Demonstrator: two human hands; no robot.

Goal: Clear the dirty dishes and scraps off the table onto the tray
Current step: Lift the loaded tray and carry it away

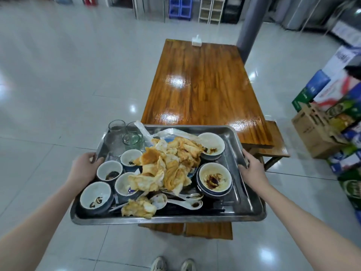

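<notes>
We've got the tray (pixel 245 209) held in the lower middle of the frame, long axis running left to right, short ends toward each hand. Our left hand (pixel 84 171) grips the left rim, fingers curled round it; our right hand (pixel 252 171) grips the right rim likewise. Bowls (pixel 214 179), glasses (pixel 116 130), spoons (pixel 187 203) and crumpled napkins (pixel 172 165) crowd it. The table (pixel 199 79) stretches away above.

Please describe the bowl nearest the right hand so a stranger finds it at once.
Start at the metal tray piled with scraps. By its right edge, closest to the right hand, sits a wide bowl. Only it has a big dark red stain on yellowish residue.
</notes>
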